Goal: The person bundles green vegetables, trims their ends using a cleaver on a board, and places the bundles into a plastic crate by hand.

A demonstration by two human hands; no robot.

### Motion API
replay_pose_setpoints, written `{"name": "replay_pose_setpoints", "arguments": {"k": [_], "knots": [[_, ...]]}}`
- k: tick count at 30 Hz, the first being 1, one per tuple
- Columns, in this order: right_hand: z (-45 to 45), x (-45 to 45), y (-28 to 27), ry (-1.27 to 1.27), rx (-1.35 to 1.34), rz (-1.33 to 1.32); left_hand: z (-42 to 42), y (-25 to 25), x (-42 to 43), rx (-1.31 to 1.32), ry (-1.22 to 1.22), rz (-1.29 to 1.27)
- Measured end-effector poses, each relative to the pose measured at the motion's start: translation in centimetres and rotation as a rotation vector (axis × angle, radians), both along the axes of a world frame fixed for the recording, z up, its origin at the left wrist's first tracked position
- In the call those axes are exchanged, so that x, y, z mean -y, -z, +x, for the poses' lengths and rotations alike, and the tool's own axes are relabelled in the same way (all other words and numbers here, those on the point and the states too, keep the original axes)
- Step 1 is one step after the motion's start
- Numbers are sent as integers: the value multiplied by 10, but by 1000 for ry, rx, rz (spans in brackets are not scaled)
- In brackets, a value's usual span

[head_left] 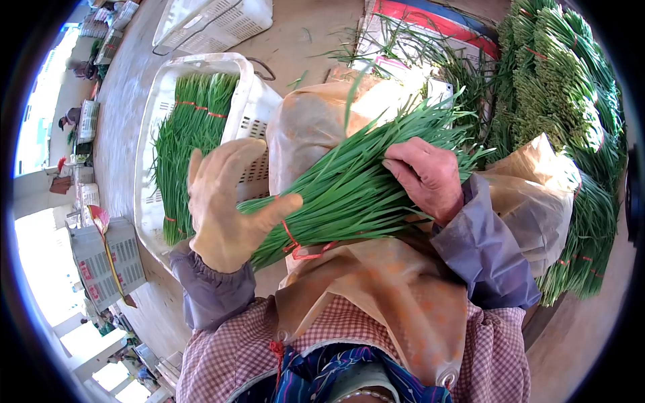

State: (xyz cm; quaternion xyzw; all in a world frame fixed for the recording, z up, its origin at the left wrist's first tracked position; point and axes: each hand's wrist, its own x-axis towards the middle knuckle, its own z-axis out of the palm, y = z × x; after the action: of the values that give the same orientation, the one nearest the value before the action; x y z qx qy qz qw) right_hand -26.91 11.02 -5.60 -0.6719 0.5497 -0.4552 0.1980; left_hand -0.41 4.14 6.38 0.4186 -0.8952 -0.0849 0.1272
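Note:
A bundle of garlic chives [349,174] lies across my lap on the tan apron, its long flat leaves fanning out toward the upper right. A red tie [292,245] circles its lower left end. Over that end, my left hand [232,201], in a pale glove, has its thumb and fingers spread apart and grips nothing. My bare right hand [426,176] rests on the leafy part, with thumb and fingers pinched together at the leaves. Exactly which leaves are between the fingertips is hard to see. One loose blade [351,101] stands up above the bundle.
To the left, a white plastic crate [151,208] holds red-tied chive bundles [195,127]. Another white crate [222,30] sits behind it. Many chive bundles [551,80] are piled at right. Loose leaves [416,40] litter a board at the back. A grey crate [111,262] stands far left.

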Motion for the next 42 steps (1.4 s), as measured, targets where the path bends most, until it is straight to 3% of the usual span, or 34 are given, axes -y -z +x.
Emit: {"name": "replay_pose_setpoints", "arguments": {"k": [4,7,11,13,15,17,19,21,26,29,31,33,36,37,39,42], "knots": [[5,-1,14,104,-38,70,16,28,-12,83,80,211],[-6,0,24,356,-93,24,15,34,-18,123,117,331],[-68,-10,29,644,129,113,20,38,-14,65,143,447],[-68,-16,5,711,-69,-66,21,43,-15,44,143,433],[-51,-25,-24,621,-346,-191,21,44,-16,48,151,449],[-28,-31,-40,127,-237,-268,18,41,-13,75,187,480],[7,-27,-40,-253,-328,-200,20,43,-13,95,251,471],[25,-26,-32,-290,-510,31,18,42,-12,131,279,485],[-15,-24,-5,-107,-665,605,11,29,-14,265,227,545],[-92,-33,25,157,-770,970,13,33,-14,203,241,522],[-127,-53,26,449,-992,731,14,35,-14,188,251,509],[-132,-58,5,622,-935,8,14,36,-15,188,250,513],[-79,-52,-47,627,-106,108,8,32,-14,226,244,539],[-65,-55,-45,473,-92,72,6,30,-14,250,245,556],[-30,-47,-54,-58,-310,-145,3,28,-12,252,260,561],[34,-39,-35,-376,-555,132,6,17,-7,266,244,582]]}}
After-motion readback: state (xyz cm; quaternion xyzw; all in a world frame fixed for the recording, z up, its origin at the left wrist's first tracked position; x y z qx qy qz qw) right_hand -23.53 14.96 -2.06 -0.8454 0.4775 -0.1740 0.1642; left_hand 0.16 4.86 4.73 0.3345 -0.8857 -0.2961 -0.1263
